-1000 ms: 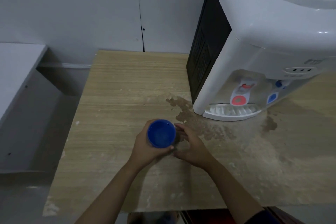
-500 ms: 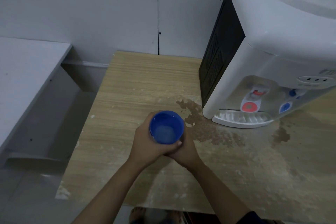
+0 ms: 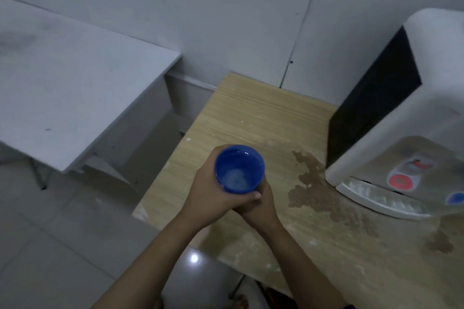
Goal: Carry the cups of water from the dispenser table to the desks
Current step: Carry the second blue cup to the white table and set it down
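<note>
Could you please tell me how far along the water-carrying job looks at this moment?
Done: the blue cup holds water and is away from the dispenser. In hand: the left hand wraps its side and the right hand supports it from below, over the wooden table. Left: carrying it to a desk; the grey desk on the left shows no cup yet.

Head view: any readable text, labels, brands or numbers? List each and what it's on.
None readable.
Water dispenser: the red tap pad and blue tap pad carry marks too blurred to read; no brand text shows.
Blue cup, held in the left hand and right hand: no print visible.
Wooden table and grey desk: no text.
</note>
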